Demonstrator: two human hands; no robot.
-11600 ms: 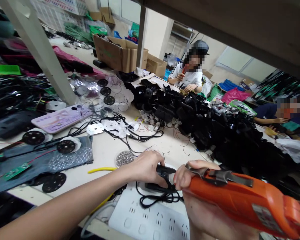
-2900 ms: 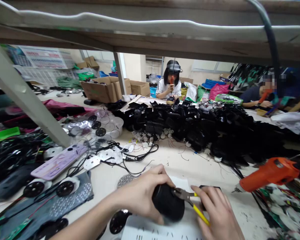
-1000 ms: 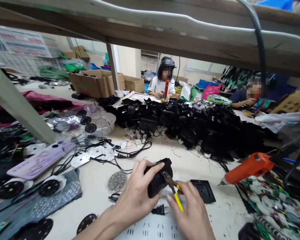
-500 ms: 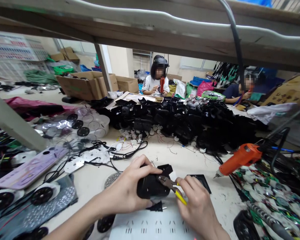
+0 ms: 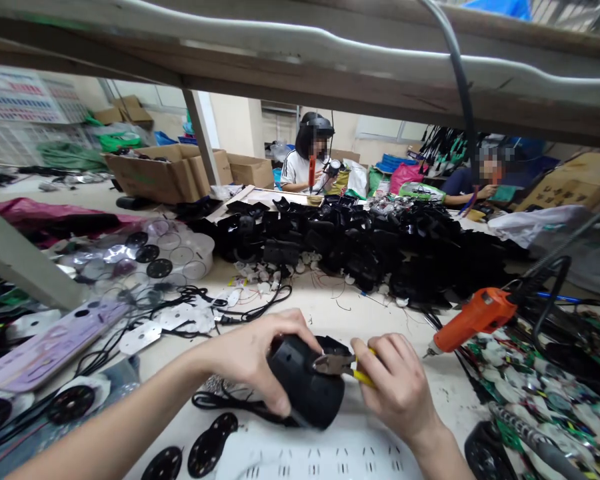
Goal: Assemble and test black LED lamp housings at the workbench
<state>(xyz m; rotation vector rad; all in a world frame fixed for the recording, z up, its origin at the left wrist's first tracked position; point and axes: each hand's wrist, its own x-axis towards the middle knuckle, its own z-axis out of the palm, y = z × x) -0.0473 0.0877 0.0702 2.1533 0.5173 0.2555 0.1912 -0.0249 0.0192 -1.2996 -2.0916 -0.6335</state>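
Note:
My left hand (image 5: 263,363) grips a rounded black plastic housing (image 5: 307,390) from its left side, thumb low and fingers over the top. Yellow-handled cutting pliers (image 5: 336,364) are in my right hand (image 5: 397,383); their jaws touch the upper right of the housing. What the jaws close on is too small to make out. A black cord (image 5: 230,402) lies beside the housing on the left. Below it is a white power strip (image 5: 325,460) with several outlets. Round black discs (image 5: 207,443) lie left of the strip.
An orange electric screwdriver (image 5: 473,320) hangs at the right, above a heap of circuit boards and wires (image 5: 555,400). Black housings (image 5: 340,247) are piled behind. A purple phone (image 5: 55,347) lies left. A shelf beam (image 5: 300,60) crosses overhead. Two people sit across the table.
The housing has turned and tilted in my left hand, showing more of its rounded side. The pliers' jaws have swung closer to level and stay against it.

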